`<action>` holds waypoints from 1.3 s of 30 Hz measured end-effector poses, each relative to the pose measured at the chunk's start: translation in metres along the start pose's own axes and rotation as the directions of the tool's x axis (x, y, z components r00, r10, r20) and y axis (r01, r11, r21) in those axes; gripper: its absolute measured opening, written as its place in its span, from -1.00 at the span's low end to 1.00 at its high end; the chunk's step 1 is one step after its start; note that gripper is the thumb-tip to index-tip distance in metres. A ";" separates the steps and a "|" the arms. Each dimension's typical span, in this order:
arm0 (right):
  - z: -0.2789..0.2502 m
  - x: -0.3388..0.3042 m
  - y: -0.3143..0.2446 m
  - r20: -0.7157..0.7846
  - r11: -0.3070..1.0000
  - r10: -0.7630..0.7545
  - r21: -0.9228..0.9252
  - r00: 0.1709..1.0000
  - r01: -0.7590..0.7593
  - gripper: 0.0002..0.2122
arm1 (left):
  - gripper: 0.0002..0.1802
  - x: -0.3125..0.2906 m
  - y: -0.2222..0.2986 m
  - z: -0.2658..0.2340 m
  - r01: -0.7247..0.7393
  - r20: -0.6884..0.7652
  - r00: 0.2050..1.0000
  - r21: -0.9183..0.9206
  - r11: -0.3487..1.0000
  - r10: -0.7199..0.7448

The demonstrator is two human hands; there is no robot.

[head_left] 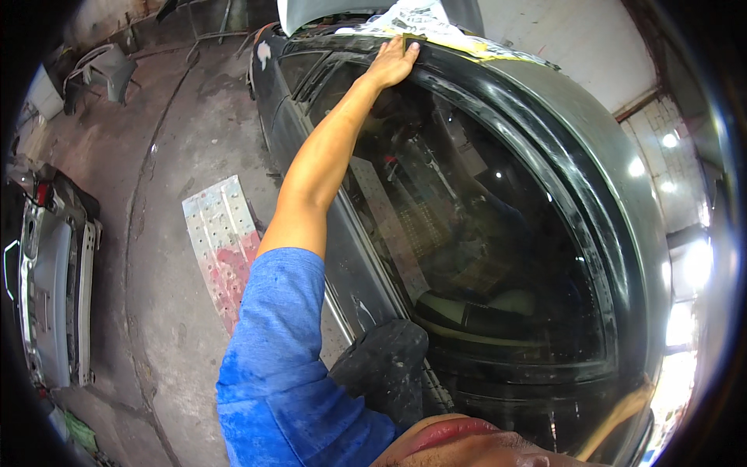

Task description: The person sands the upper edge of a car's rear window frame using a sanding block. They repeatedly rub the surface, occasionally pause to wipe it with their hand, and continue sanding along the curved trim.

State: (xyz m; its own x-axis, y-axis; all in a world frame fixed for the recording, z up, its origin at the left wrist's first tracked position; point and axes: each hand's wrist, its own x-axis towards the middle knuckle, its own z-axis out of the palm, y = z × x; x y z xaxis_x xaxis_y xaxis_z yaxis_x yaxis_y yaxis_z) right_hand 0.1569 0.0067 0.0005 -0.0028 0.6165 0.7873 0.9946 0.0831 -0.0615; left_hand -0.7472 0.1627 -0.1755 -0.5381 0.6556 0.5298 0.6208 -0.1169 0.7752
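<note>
1. at the top centre of the frame the person's left hand (391, 62) lies flat, palm down, on the black curved metal roof edge of the car (498, 86); the fingers (405, 48) are stretched out and pressed onto the surface, clenched around nothing
2. the right hand is out of the picture, so its state cannot be told
3. just beyond the fingertips, at the top edge, crumpled white and yellow masking paper (424, 23) lies on the roof, touching or nearly touching the hand
4. the bare forearm runs down from the hand to a blue short sleeve (272, 350) at the lower centre, crossing in front of the dark tinted side window of the car (475, 233)
5. a black side mirror housing (385, 366) sits just right of the sleeve, low in the frame
6. on the stained concrete floor at centre left lies a perforated grey metal plate with red paint (222, 241); a silver detached car panel (54, 288) rests at the far left edge
7. the roof edge looks glossy black with dull scuffed streaks, bending down the right of the frame around the window
</note>
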 end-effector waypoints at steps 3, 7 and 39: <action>0.003 -0.003 -0.004 -0.036 1.000 -0.010 -0.016 0.999 0.010 -0.32 | -0.41 -0.024 0.043 0.021 -0.119 -0.115 0.985 0.071 0.990 0.127; -0.001 -0.003 -0.013 0.012 1.000 0.015 -0.001 1.000 -0.015 -0.30 | -0.50 -0.098 0.159 0.060 -0.631 0.057 0.776 0.101 0.769 0.629; -0.001 -0.012 -0.089 -0.083 0.999 -0.014 -0.051 0.996 0.010 -0.37 | -0.56 -0.227 0.358 0.137 -0.719 -0.140 0.675 0.098 0.688 0.725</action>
State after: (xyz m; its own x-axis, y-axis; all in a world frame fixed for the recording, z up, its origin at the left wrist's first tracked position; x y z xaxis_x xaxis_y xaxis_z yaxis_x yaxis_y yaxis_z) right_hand 0.0682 -0.0088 -0.0034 -0.0082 0.5485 0.8361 0.9985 0.0494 -0.0227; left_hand -0.3249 0.0738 -0.0658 0.0072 0.2532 0.9674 0.8699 -0.4788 0.1188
